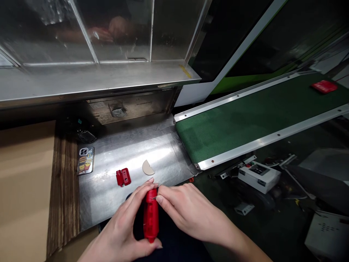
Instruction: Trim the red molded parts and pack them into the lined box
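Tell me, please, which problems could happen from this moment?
1. The right hand pinches a thin item, too small to identify, close to the left hand; a slip might hurt it.
2. The left hand holds the red part by its two ends above the lap, so a loosened grip could drop it.

No text is legible. A label (97, 105) beneath the metal shelf (109, 78), toward ten o'clock, is too small to read.

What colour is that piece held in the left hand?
The piece in the left hand is red, seen best in the head view.
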`<state>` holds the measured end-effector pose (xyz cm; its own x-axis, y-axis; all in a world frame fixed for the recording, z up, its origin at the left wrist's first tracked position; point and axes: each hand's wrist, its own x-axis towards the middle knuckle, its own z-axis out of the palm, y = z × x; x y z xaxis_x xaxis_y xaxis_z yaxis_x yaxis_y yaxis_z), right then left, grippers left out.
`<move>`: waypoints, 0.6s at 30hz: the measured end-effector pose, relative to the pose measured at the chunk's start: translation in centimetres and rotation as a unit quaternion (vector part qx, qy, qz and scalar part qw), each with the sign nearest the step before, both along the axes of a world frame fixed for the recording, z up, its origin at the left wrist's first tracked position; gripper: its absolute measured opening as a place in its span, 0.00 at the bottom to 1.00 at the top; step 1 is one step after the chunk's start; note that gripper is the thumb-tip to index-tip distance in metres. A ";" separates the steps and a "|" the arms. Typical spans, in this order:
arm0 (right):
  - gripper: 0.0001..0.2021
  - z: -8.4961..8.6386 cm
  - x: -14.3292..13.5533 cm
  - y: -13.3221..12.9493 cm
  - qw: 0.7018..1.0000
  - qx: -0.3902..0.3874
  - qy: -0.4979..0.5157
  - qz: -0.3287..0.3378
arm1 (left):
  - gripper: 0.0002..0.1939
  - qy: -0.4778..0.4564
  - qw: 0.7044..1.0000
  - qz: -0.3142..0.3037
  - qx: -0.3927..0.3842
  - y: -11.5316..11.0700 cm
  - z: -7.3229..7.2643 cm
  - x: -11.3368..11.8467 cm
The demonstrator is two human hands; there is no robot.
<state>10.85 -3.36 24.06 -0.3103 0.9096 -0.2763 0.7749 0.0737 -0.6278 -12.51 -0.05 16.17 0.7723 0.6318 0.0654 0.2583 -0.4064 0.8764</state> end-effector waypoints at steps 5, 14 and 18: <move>0.13 -0.5 -0.1 -0.2 1.000 0.000 0.011 -0.014 | 0.61 0.004 1.000 0.002 0.006 -0.1 0.0 0.0; 0.13 -0.2 0.1 -0.1 1.000 0.020 -0.024 -0.002 | 0.61 0.015 0.999 -0.008 0.035 0.0 -0.1 0.1; 0.12 0.0 -0.1 -0.2 0.996 0.029 -0.079 0.018 | 0.60 0.018 0.999 -0.008 0.036 -0.1 -0.1 -0.1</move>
<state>10.75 -3.52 24.03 -0.2992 0.9146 -0.2720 0.8598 0.1348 -0.4925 -12.65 -0.13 16.08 0.7855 0.6135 0.0812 0.2824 -0.4722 0.8350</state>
